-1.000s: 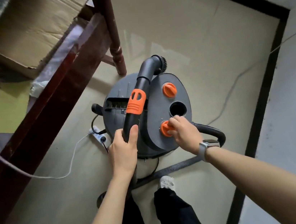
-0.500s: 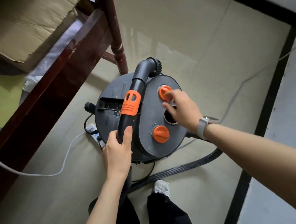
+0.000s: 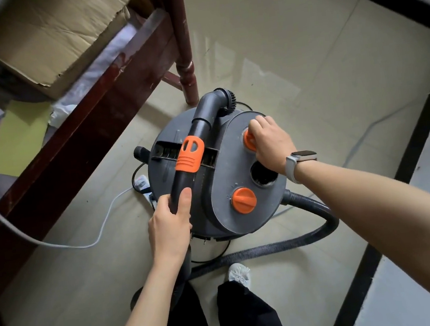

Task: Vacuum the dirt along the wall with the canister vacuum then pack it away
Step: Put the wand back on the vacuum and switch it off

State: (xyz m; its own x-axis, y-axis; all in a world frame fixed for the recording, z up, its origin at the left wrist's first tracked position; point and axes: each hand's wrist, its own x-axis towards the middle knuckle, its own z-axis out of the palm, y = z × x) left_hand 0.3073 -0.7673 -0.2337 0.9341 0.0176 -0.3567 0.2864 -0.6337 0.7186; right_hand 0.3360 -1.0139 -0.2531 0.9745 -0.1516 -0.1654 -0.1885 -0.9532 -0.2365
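Standing over a grey canister vacuum (image 3: 218, 178) on the tiled floor beside a wooden table leg (image 3: 185, 57), a person works at its lid. The right hand (image 3: 267, 139) has moved from the near orange knob (image 3: 243, 200) to the far orange knob (image 3: 248, 140), which its curled fingers now grip, suggesting the lid is being fastened for packing away. The left hand (image 3: 171, 220) grips the black wand (image 3: 183, 178) near its lower end. The wand lies lengthwise across the lid, its brush nozzle (image 3: 227, 98) pointing away from the person.
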